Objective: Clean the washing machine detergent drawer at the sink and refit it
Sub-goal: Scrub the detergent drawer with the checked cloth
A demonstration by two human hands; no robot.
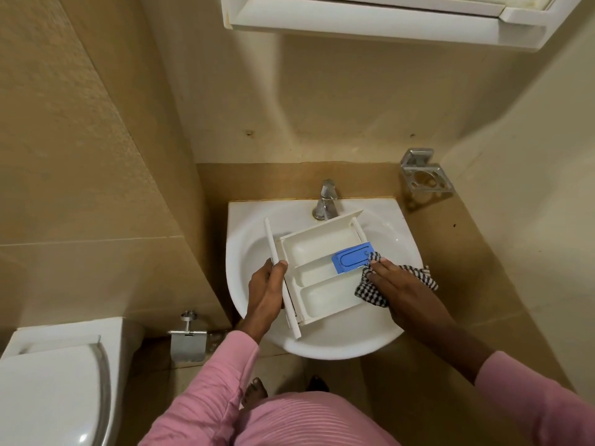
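1. Holding the detergent drawer [317, 275] over the sink [244, 252], the left hand [265, 291] clamps the front panel at the drawer's 9 o'clock side, thumb on top.
2. Right hand [391, 278] sits at the drawer's 3 o'clock edge, fingers and thumb closed on a checked cloth [370, 292], touching it to the blue insert [352, 257].
3. Tap [325, 201] stands at 12 o'clock, just behind the drawer.

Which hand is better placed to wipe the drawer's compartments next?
Right. The right hand holds the checked cloth against the blue insert; the left hand grips the drawer, steadying it over the sink.
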